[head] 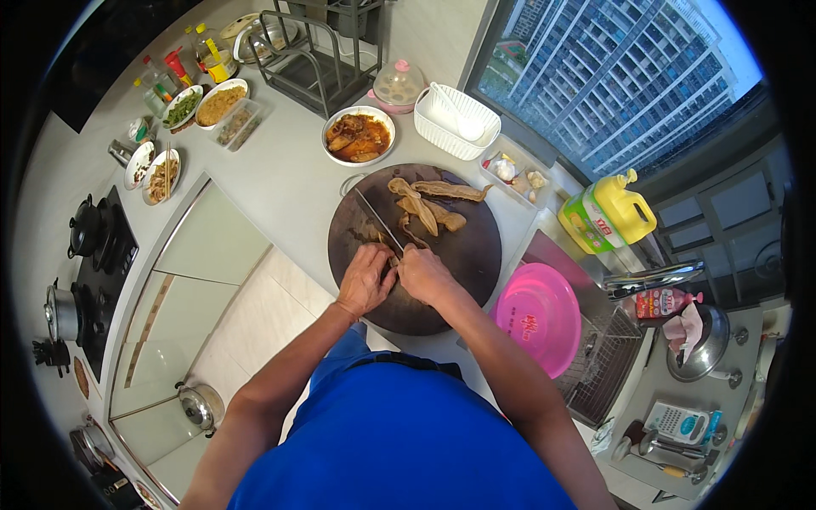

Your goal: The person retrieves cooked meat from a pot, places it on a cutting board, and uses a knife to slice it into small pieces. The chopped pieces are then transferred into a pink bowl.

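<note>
A kitchen knife (377, 217) is in my right hand (426, 274), its blade pointing away and to the left across a round, dark wooden chopping board (472, 268). My left hand (366, 277) lies beside the blade with its fingers curled over a piece of brown food (393, 261), mostly hidden beneath them. Several long, wrinkled, tan-brown strips of food (417, 203) lie loose on the board's far side, beyond the knife. I cannot tell exactly what food they are.
A pink plastic basin (542, 319) sits at the sink (602, 382) on the right. Beyond the board stand a bowl of sauced food (358, 136), a white basket (456, 121) and a tub of garlic (513, 172). A yellow detergent jug (605, 213) is near the window.
</note>
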{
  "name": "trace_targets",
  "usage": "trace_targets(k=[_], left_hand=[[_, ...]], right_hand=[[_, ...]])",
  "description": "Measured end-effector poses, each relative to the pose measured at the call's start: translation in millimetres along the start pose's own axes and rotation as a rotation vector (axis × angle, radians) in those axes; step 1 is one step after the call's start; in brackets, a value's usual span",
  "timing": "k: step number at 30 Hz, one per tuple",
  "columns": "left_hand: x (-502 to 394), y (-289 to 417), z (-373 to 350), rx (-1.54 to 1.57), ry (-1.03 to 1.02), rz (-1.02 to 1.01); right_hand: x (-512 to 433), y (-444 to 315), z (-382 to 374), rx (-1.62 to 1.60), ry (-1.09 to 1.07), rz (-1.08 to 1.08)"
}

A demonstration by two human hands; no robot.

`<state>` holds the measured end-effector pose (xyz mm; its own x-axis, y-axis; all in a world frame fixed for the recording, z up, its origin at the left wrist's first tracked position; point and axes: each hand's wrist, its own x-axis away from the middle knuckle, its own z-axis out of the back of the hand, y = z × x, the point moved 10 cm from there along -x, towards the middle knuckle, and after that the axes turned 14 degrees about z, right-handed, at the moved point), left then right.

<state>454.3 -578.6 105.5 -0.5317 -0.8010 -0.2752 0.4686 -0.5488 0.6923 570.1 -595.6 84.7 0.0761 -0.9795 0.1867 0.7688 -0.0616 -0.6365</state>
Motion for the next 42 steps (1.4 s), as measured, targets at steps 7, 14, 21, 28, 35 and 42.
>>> trace_targets(k=[7,14,21,28,35,42], left_hand=[[-1.4,-5.2,-6.1,-0.076,-0.028,-0.041],[-0.6,-9.5,-5.6,-0.063,-0.021,0.005],[3.6,-2.9,-3.0,-0.044,0.002,0.032],[38.9,31.0,-8.3,0.016,-0.049,-0.059],[50.5,37.5,-24.7,-0.01,-0.071,-0.128],[49.9,35.9,-28.3,-0.014,-0.055,-0.112]], right_hand=[[54.4,2.8,-2.0,0.06,-0.01,-0.011],[164.1,22.4,-3.3,-0.003,-0.074,-0.126],[210.3,41.5,-6.3,-0.032,-0.054,-0.22],[204.5,20.6,-4.1,-0.016,0.11,-0.1],[181.5,12.1,-20.9,0.06,0.085,-0.038],[190.6,7.2,-18.2,0.152,0.122,0.005]])
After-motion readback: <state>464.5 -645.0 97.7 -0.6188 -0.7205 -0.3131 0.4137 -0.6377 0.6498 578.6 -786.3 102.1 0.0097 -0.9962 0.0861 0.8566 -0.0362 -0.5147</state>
